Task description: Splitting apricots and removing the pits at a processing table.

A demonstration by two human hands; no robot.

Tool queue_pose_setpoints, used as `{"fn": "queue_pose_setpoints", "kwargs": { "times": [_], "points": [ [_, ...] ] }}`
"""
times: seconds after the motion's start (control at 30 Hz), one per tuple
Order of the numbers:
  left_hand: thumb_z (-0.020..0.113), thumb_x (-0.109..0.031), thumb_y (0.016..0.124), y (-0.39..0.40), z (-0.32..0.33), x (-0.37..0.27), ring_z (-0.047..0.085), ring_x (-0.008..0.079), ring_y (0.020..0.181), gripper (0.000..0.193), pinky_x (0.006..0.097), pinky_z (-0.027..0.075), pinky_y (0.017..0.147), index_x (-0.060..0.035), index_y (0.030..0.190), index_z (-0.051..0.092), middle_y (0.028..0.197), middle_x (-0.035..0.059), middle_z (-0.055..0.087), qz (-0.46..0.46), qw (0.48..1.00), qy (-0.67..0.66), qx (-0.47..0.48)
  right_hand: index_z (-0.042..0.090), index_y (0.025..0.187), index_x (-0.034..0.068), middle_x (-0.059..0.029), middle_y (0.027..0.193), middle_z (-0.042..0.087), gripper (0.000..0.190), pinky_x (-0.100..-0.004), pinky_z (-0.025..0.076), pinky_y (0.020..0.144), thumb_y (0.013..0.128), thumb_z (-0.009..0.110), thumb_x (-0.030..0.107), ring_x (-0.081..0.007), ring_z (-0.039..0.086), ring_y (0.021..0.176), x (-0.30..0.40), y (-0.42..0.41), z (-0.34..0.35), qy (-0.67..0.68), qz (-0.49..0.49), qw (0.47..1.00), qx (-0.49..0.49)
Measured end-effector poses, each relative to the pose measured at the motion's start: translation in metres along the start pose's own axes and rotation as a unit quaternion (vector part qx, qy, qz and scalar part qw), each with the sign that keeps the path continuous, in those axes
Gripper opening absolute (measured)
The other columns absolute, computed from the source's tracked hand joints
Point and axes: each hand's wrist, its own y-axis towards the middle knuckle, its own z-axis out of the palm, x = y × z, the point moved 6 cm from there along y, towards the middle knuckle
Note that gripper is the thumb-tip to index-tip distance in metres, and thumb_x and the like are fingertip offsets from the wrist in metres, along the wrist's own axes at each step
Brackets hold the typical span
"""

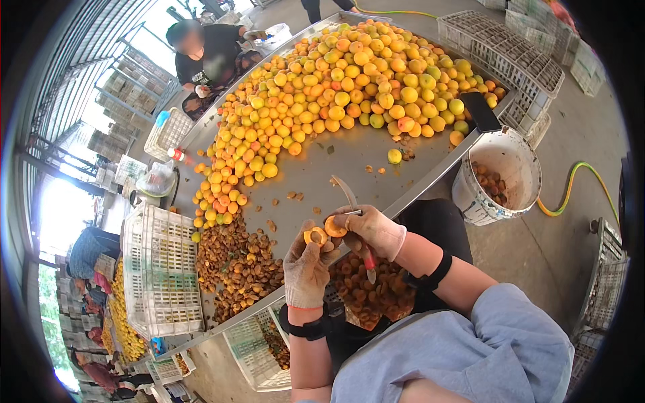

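Over the near edge of a metal table [352, 156], both my hands wear soiled knit gloves. An apricot half [315, 236] with its hollow showing is held by my left hand [308, 267]. Beside it, my right hand [370, 229] grips another apricot half [334, 227] along with a knife, whose curved blade [345, 191] points up and away and whose red handle [369, 259] shows below the fingers. A large heap of whole apricots [322, 90] covers the table's far side. Brown apricot pits [242, 267] are piled at the left. Below my hands lie many apricot halves [373, 287].
A white bucket [468, 201] with fruit halves stands right of the table, near a dark phone [481, 112] on its edge. Plastic crates stand at left [164, 302] and far right [504, 50]. A co-worker [211, 60] sits across the table. A hose [569, 186] crosses the floor.
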Motion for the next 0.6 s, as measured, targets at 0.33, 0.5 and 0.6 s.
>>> {"fn": "queue_pose_setpoints", "kwargs": {
  "times": [0.33, 0.5, 0.6],
  "points": [
    [0.057, -0.003, 0.094, 0.011, -0.032, 0.018, 0.067, 0.0255, 0.094, 0.040, 0.0393, 0.058, 0.087, 0.0015, 0.132, 0.049, 0.111, 0.0147, 0.064, -0.028, 0.998, -0.045, -0.045, 0.066, 0.106, 0.002, -0.0026, 0.080, 0.063, 0.020, -0.0248, 0.048, 0.056, 0.087, 0.064, 0.009, -0.0082, 0.057, 0.066, -0.012, 0.002, -0.005, -0.124, -0.067, 0.990, 0.017],
    [0.057, -0.006, 0.093, 0.015, -0.043, 0.016, 0.066, 0.0245, 0.094, 0.029, 0.0369, 0.056, 0.083, -0.0032, 0.122, 0.056, 0.106, 0.0123, 0.065, -0.031, 0.996, -0.056, -0.066, 0.069, 0.102, 0.004, -0.0043, 0.088, 0.066, 0.020, -0.0276, 0.051, 0.076, 0.083, 0.071, 0.011, -0.0106, 0.060, 0.082, -0.010, -0.012, 0.006, -0.337, -0.217, 0.914, 0.065],
    [0.055, -0.001, 0.093, 0.009, -0.044, 0.022, 0.066, 0.0227, 0.091, 0.034, 0.0357, 0.056, 0.085, -0.0013, 0.127, 0.054, 0.107, 0.0133, 0.064, -0.053, 0.991, -0.039, -0.119, 0.069, 0.103, 0.004, -0.0090, 0.091, 0.068, 0.026, -0.0315, 0.052, 0.078, 0.082, 0.076, 0.017, -0.0184, 0.063, 0.083, 0.000, -0.010, 0.003, -0.326, -0.274, 0.905, 0.021]
  ]
}}
